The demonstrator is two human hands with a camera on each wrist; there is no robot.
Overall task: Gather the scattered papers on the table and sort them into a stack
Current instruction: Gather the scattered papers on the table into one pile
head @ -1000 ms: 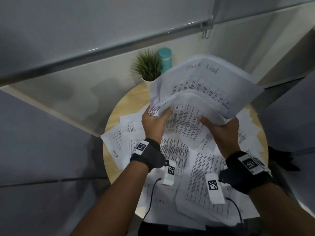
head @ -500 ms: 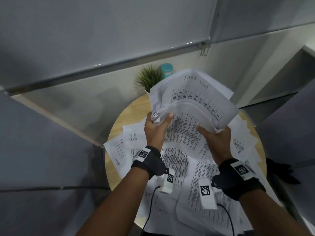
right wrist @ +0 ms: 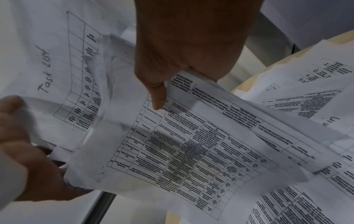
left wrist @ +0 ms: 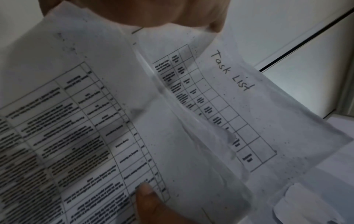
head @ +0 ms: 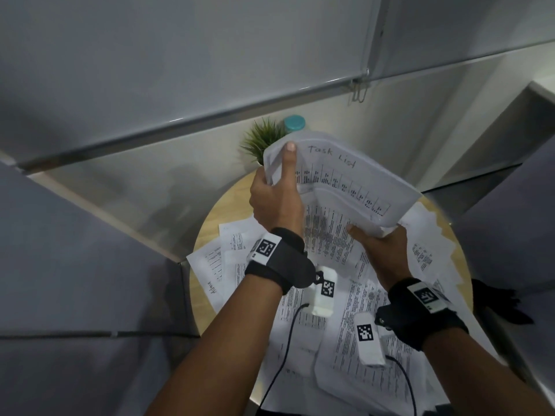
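The left hand (head: 277, 202) is now gripping the raised bundle of papers (head: 354, 181) higher on its left edge than a second ago, with the thumb lying toward the top corner. The right hand (head: 381, 247) is still clamping the lower edge. Loose sheets (head: 345, 319) are lying on the table (head: 228, 211) beneath both hands. The fingers behind the bundle are hidden, and the print is illegible.

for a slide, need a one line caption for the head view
The left hand and right hand hold a bundle of papers, Task List sheet on top, over a paper-strewn round table.
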